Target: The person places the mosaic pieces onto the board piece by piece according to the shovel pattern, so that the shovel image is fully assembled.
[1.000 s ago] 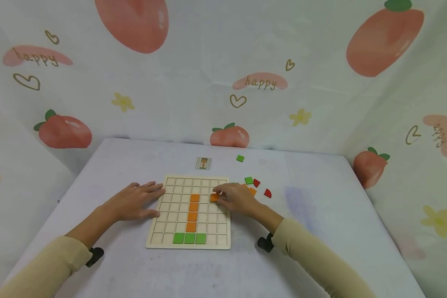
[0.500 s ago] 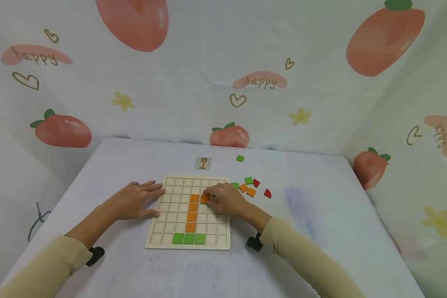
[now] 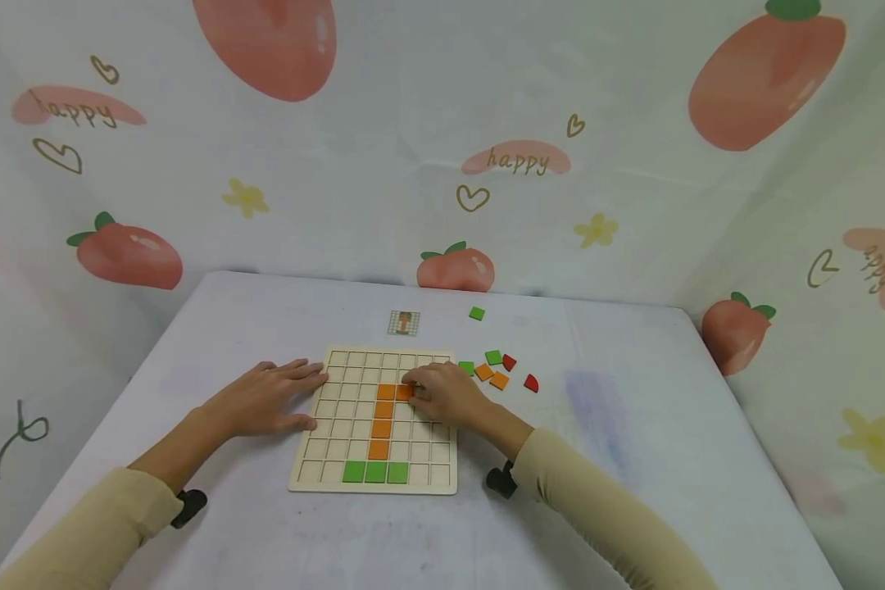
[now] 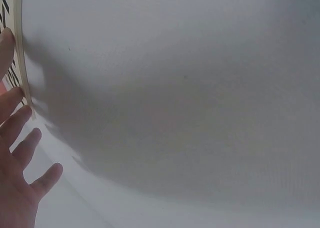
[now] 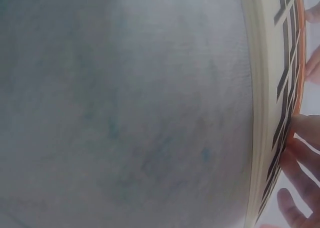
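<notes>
A pale wooden grid board (image 3: 338,432) lies on the table, a column of orange square tiles (image 3: 381,428) standing above a row of three green tiles (image 3: 375,472). My right hand (image 3: 453,395) reaches over the board's right side, thumb and fingertips pinching an orange square tile (image 3: 404,392) that sits beside the column's top tile. Part of that tile is hidden by the fingers. In the right wrist view, the right thumb and fingers (image 5: 295,160) meet at the board's surface. With fingers spread, my left hand (image 3: 269,399) rests along the board's left edge.
Behind the board lies a small picture card (image 3: 403,323) with a grid pattern. A single green tile (image 3: 477,313) lies to its right. Beyond the right hand are loose green tiles, orange tiles (image 3: 498,380) and red quarter-round pieces (image 3: 532,383). A printed cloth (image 3: 354,213) hangs behind the table.
The right hand has moved left across the board with the orange tile, which now lies beside the column's top tile. My left hand has kept its place at the edge.
</notes>
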Available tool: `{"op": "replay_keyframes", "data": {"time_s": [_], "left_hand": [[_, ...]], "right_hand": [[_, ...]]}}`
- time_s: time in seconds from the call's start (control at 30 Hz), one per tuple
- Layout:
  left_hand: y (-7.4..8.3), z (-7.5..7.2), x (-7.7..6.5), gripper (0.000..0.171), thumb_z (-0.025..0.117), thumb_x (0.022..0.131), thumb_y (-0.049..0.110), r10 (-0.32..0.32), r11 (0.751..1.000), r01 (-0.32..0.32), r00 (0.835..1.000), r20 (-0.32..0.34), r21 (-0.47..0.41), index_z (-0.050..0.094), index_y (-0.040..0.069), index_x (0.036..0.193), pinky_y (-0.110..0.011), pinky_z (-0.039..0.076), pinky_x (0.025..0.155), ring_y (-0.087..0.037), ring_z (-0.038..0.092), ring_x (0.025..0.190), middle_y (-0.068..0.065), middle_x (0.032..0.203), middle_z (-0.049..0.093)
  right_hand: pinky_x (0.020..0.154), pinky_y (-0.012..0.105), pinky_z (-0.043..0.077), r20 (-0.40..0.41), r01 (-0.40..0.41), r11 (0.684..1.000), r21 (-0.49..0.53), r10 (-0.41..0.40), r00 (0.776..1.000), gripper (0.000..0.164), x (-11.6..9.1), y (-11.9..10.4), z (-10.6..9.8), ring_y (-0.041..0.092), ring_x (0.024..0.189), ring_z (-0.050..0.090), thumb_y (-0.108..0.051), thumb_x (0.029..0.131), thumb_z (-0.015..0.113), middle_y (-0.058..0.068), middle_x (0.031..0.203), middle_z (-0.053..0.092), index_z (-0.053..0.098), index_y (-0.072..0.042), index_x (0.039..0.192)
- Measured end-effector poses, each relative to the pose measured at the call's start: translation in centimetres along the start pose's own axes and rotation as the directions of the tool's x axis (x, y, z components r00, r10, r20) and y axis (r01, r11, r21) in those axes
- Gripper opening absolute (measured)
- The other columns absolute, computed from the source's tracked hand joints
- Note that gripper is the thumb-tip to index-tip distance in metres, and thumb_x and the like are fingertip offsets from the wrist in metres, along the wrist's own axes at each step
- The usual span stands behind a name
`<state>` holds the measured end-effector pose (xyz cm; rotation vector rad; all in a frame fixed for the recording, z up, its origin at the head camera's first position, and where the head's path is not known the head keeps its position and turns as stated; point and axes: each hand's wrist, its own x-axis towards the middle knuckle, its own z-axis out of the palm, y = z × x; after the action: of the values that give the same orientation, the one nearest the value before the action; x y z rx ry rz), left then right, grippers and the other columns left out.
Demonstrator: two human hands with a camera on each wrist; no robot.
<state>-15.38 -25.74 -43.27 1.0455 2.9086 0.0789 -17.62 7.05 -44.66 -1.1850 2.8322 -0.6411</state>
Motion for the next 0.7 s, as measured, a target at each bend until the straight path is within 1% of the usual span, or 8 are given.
{"op": "replay_keyframes", "data": {"time_s": [0.17,0.4,0.6,0.7], "left_hand": [[0.1,-0.1,0.1,0.074,0.066,0.087,0.060,0.001,1.000,-0.001,1.000,-0.001,-0.002,0.058,0.009,0.140,-0.060,0.045,0.094,-0.038,0.051,0.131,-0.013,0.143,0.056],[0.3,-0.3,0.1,0.074,0.067,0.087,0.058,0.003,1.000,-0.003,1.000,0.002,-0.009,0.058,0.008,0.140,-0.060,0.045,0.094,-0.039,0.051,0.131,-0.014,0.143,0.055],[0.3,-0.2,0.1,0.074,0.067,0.087,0.058,-0.003,1.000,0.003,1.000,0.007,-0.005,0.058,0.008,0.140,-0.060,0.045,0.094,-0.039,0.051,0.131,-0.013,0.143,0.055],[0.3,-0.2,0.1,0.073,0.068,0.086,0.057,-0.003,1.000,0.003,1.000,0.003,0.001,0.058,0.008,0.140,-0.059,0.046,0.093,-0.039,0.051,0.131,-0.013,0.143,0.055]], "right_hand": [[0.093,0.035,0.051,-0.009,0.001,1.000,0.014,-0.001,1.000,0.030,0.0,0.1,0.1,0.015,0.101,0.068,-0.017,0.090,0.075,0.002,0.113,0.073,0.071,-0.009,0.118],[0.091,0.033,0.051,-0.003,-0.010,1.000,0.004,0.010,1.000,0.032,-0.1,0.0,-0.1,0.013,0.096,0.067,-0.018,0.090,0.075,0.001,0.114,0.073,0.070,-0.009,0.120],[0.092,0.034,0.052,-0.010,-0.009,1.000,0.005,0.009,1.000,0.030,-0.4,0.0,-0.4,0.016,0.101,0.068,-0.016,0.090,0.074,0.003,0.112,0.073,0.071,-0.008,0.118],[0.093,0.034,0.051,-0.007,-0.046,0.999,0.012,0.046,0.999,0.031,-1.0,0.4,-0.7,0.017,0.102,0.067,-0.016,0.090,0.074,0.002,0.113,0.073,0.071,-0.009,0.120]]}}
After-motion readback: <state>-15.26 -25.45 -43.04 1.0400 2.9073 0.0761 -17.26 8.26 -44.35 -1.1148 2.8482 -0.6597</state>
